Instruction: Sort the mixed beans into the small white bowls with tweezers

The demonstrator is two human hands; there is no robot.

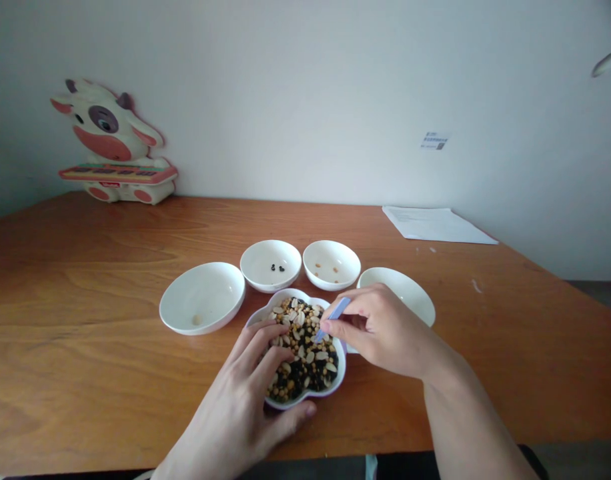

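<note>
A flower-shaped white bowl (pixel 343 368) stands near the front of the table, filled with mixed peanuts, small yellow kernels and black beans. My left hand (pixel 255 383) grips its left side, fingers over the rim onto the mix and thumb along the near edge. Between the thumb and fingers of my right hand (pixel 380 330) is a pair of light purple tweezers (pixel 338 311). Their tips point down into the mix at the bowl's right side; whether they pinch a piece I cannot tell.
Around the far side stand white bowls: a left one (pixel 178 310) with one pale piece, one (pixel 258 260) with a few black beans, one (pixel 345 261) with several yellow kernels, and a right one (pixel 415 293) partly hidden. Farther back are a cow toy keyboard (pixel 118 175) and papers (pixel 435 224).
</note>
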